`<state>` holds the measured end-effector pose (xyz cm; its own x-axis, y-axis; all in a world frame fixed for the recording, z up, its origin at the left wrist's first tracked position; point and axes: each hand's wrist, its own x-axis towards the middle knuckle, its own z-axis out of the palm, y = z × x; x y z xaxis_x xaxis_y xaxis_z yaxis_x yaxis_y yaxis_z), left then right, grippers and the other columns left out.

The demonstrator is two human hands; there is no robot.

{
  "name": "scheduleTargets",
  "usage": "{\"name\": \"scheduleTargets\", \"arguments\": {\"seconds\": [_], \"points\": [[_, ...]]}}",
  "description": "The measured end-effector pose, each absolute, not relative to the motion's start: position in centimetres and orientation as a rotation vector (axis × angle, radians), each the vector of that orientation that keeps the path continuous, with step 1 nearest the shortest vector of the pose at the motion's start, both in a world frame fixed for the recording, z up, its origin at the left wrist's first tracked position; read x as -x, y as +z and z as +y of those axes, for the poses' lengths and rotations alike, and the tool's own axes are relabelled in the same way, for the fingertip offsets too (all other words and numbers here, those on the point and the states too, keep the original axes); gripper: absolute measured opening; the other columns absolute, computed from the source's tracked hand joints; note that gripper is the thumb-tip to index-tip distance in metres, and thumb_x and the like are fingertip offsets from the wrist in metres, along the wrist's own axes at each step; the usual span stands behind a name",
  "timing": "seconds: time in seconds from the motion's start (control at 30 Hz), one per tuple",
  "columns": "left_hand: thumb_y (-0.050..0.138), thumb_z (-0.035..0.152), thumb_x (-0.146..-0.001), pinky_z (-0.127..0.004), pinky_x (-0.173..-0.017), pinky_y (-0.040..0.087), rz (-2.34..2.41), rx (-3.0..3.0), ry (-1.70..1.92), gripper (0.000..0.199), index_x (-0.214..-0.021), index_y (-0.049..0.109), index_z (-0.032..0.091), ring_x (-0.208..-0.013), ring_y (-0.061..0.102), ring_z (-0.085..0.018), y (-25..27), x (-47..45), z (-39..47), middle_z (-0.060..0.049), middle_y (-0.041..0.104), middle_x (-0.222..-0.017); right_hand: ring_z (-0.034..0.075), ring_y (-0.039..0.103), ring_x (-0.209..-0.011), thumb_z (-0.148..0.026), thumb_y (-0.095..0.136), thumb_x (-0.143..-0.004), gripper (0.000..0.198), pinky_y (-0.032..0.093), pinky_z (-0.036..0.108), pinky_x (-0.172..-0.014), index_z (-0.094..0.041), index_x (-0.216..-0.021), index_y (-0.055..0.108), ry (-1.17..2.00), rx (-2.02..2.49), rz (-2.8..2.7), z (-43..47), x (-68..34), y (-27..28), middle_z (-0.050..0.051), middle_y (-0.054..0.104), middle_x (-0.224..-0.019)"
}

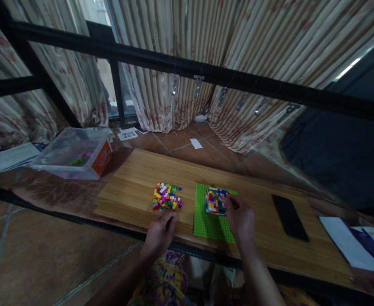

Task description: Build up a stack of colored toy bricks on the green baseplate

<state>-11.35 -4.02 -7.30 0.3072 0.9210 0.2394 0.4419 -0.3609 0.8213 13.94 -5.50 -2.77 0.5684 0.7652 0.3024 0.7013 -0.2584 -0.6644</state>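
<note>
A green baseplate (pixel 212 227) lies on the wooden board, and a multicoloured block of stacked toy bricks (pixel 217 200) stands on its upper part. My right hand (pixel 242 219) is at the right side of this block with its fingers pinched together; whatever is between them is hidden. To the left of the plate lies a loose pile of small coloured bricks (pixel 165 196). Just below that pile rests my left hand (pixel 159 233), its fingers curled closed near the board's front edge. Anything it holds is too small to make out.
The wooden board (pixel 135 170) sits on a low table. A clear plastic bin (pixel 73 155) with a few pieces in it stands at the left. A black phone (pixel 289 217) and white papers (pixel 348 242) lie at the right. A dark metal bar (pixel 161 61) crosses behind the table.
</note>
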Motion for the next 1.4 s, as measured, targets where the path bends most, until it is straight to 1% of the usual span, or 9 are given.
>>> {"name": "scheduleTargets", "arguments": {"seconds": [0.07,0.17,0.3,0.5,0.67,0.83,0.97,1.23,1.4], "points": [[0.047,0.023,-0.09,-0.027,-0.081,0.05,1.203,-1.933,0.95,0.015,-0.093,0.062,0.022,-0.09,0.064,-0.016,-7.2,11.4,-4.0,-0.004,0.067,-0.094,0.027,0.064,-0.08,-0.047,0.048,-0.085,0.04,0.047,0.039,-0.075,-0.014,-0.091,0.071,-0.014,2.022,-1.148,-5.5,-14.2,-2.9,0.014,0.072,-0.089],[0.047,0.023,-0.09,-0.026,-0.08,0.05,1.198,-1.937,0.956,0.015,-0.093,0.062,0.023,-0.089,0.064,-0.016,-7.1,11.4,-4.0,-0.004,0.067,-0.093,0.031,0.059,-0.098,-0.051,0.047,-0.085,0.047,0.043,0.044,-0.088,-0.013,-0.1,0.069,-0.156,2.015,-1.2,-4.9,-14.6,-3.3,0.017,0.068,-0.102],[0.047,0.023,-0.09,-0.026,-0.081,0.049,1.2,-1.931,0.959,0.015,-0.093,0.062,0.023,-0.089,0.065,-0.016,-7.2,11.4,-4.0,-0.004,0.067,-0.093,0.031,0.053,-0.11,-0.053,0.043,-0.087,0.052,0.037,0.048,-0.097,-0.012,-0.11,0.065,-0.129,2.014,-1.26,-3.8,-14.7,-4.1,0.019,0.064,-0.113],[0.047,0.024,-0.091,-0.027,-0.081,0.05,1.196,-1.918,0.942,0.015,-0.093,0.062,0.023,-0.089,0.064,-0.017,-7.3,11.5,-4.0,-0.004,0.067,-0.093,0.03,0.053,-0.107,-0.054,0.047,-0.085,0.051,0.038,0.048,-0.098,-0.013,-0.112,0.064,0.064,1.971,-1.228,-3.0,-14.5,-5.4,0.017,0.063,-0.111],[0.047,0.022,-0.09,-0.027,-0.08,0.05,1.188,-1.921,0.953,0.015,-0.091,0.062,0.023,-0.089,0.064,-0.017,-7.2,11.4,-3.9,-0.004,0.067,-0.092,0.028,0.057,-0.103,-0.052,0.045,-0.087,0.051,0.043,0.044,-0.093,-0.013,-0.115,0.062,0.121,1.939,-1.185,-3.1,-14.0,-6.1,0.016,0.063,-0.11],[0.047,0.022,-0.09,-0.027,-0.079,0.05,1.198,-1.925,0.92,0.016,-0.091,0.062,0.022,-0.087,0.064,-0.017,-7.3,11.4,-4.0,-0.004,0.067,-0.09,0.029,0.056,-0.104,-0.056,0.045,-0.086,0.055,0.043,0.046,-0.093,-0.013,-0.117,0.061,0.159,1.92,-1.143,-3.3,-13.9,-6.3,0.017,0.061,-0.112],[0.046,0.021,-0.09,-0.028,-0.082,0.049,1.191,-1.931,0.928,0.017,-0.091,0.062,0.022,-0.09,0.063,-0.017,-7.3,11.4,-4.1,-0.005,0.067,-0.092,0.029,0.056,-0.105,-0.058,0.043,-0.085,0.059,0.042,0.046,-0.095,-0.011,-0.116,0.062,0.178,1.923,-1.159,-3.2,-14.1,-6.4,0.018,0.06,-0.112],[0.046,0.021,-0.09,-0.029,-0.082,0.049,1.175,-1.933,0.941,0.017,-0.09,0.062,0.022,-0.088,0.063,-0.018,-7.2,11.4,-4.2,-0.006,0.066,-0.09,0.029,0.057,-0.103,-0.06,0.039,-0.087,0.06,0.043,0.047,-0.093,-0.013,-0.115,0.063,0.151,1.909,-1.219,-3.3,-14.3,-6.4,0.018,0.063,-0.109],[0.047,0.02,-0.088,-0.029,-0.08,0.05,1.187,-1.934,0.955,0.016,-0.088,0.062,0.022,-0.086,0.063,-0.018,-7.0,11.4,-4.1,-0.005,0.066,-0.087,0.029,0.055,-0.111,-0.057,0.035,-0.091,0.059,0.041,0.048,-0.098,-0.011,-0.119,0.06,0.027,1.831,-1.242,-4.2,-14.0,-5.4,0.019,0.062,-0.115]]}}
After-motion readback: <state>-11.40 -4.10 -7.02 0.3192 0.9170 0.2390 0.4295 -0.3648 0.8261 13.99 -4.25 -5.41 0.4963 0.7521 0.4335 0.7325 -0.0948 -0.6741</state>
